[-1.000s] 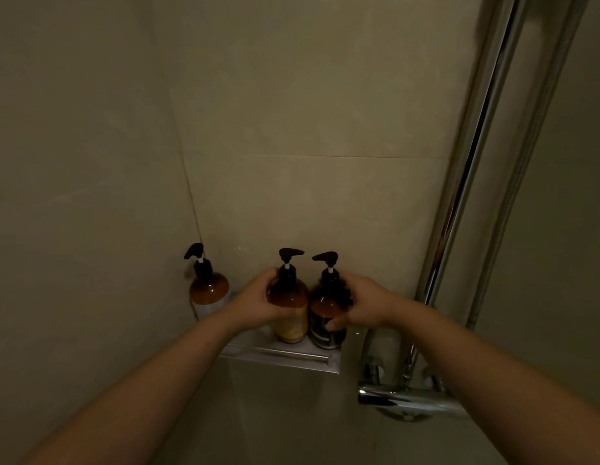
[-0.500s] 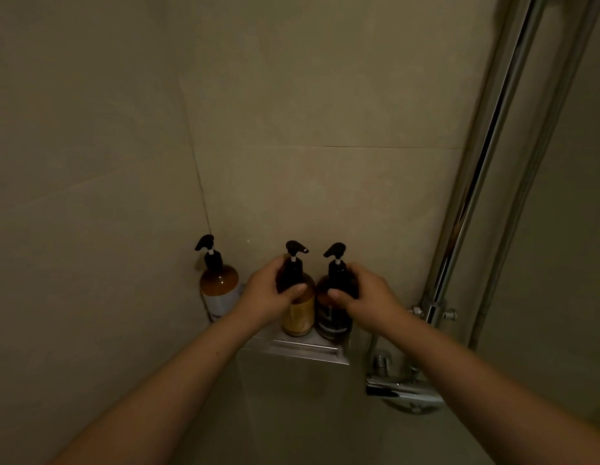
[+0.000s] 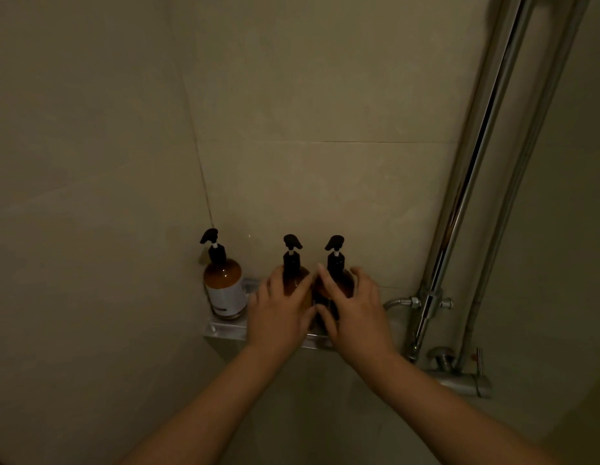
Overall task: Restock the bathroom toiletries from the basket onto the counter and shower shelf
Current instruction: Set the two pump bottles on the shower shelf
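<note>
Three amber pump bottles stand upright on the small metal shower shelf (image 3: 224, 331) in the tiled corner. The left bottle (image 3: 224, 283) has a white label and stands free. My left hand (image 3: 278, 313) wraps the front of the middle bottle (image 3: 291, 263), thumb on its right side. My right hand (image 3: 357, 313) wraps the right bottle (image 3: 336, 263), fingers around its shoulder. Both hands hide the bottle bodies; only the dark necks and pump heads show. The two held bottles stand close together, almost touching.
A chrome shower rail (image 3: 466, 182) and a hose (image 3: 523, 182) run up the wall to the right. Below them sits the mixer valve (image 3: 459, 380), just right of the shelf. Beige tiled walls close in on the left and behind.
Both hands have slid from the bottles' sides to their fronts and now cover more of the bodies. The bottles stay on the shelf. My view has shifted slightly.
</note>
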Motion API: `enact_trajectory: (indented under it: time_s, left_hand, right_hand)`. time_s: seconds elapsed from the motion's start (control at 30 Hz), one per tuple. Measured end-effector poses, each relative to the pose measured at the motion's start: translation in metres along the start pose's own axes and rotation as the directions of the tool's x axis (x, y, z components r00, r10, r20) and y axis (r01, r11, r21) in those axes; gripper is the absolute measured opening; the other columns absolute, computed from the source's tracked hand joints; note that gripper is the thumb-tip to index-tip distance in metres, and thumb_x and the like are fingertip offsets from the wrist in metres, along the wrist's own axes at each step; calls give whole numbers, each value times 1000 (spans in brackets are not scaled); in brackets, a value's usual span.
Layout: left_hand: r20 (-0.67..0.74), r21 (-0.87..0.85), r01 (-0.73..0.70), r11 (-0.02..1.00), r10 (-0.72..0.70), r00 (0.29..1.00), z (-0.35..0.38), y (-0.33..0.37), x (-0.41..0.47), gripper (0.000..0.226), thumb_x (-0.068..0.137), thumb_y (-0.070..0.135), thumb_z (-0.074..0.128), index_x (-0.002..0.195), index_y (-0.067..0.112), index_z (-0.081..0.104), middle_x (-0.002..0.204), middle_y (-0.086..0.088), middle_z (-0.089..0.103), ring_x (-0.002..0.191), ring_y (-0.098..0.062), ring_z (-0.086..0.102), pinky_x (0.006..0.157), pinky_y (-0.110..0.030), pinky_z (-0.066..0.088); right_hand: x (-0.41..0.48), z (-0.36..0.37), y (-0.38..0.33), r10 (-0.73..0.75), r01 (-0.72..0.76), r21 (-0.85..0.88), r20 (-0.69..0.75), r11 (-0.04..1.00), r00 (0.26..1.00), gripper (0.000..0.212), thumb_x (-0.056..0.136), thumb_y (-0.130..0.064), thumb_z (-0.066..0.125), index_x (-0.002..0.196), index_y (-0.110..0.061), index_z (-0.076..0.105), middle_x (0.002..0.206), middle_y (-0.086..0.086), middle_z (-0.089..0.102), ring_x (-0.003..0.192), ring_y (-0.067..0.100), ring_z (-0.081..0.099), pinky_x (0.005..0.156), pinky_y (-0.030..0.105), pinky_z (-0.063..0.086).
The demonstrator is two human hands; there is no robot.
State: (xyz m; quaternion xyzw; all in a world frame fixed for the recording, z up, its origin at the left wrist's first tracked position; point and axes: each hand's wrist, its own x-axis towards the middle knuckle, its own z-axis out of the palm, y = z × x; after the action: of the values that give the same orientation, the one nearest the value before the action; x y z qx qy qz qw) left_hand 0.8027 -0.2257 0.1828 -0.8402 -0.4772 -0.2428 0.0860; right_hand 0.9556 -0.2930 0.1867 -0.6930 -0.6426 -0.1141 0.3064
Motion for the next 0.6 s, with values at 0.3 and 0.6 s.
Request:
enact_trajectory:
  time_s: [0.3,0.6]
  left_hand:
    - [53,-21,-55,998,56,997,-13,-12,10,58,86,20,71,138,33,49,153,-18,37,127,-39,47,96,-45,43]
    - [33,22,-28,999,27,999,-10,-14,10,83,83,25,71,147,44,22,150,-16,37,134,-37,36,107,-50,31]
  right_hand:
    - [5,17,3,33,-27,186,-28,982,999,36,89,-66,54,124,-64,44,136,-13,49,125,14,51,98,37,48]
    - [9,19,-6,23,-24,23,17,999,1000,63,83,-23,73,138,-37,45,142,8,37,121,32,47,80,33,50]
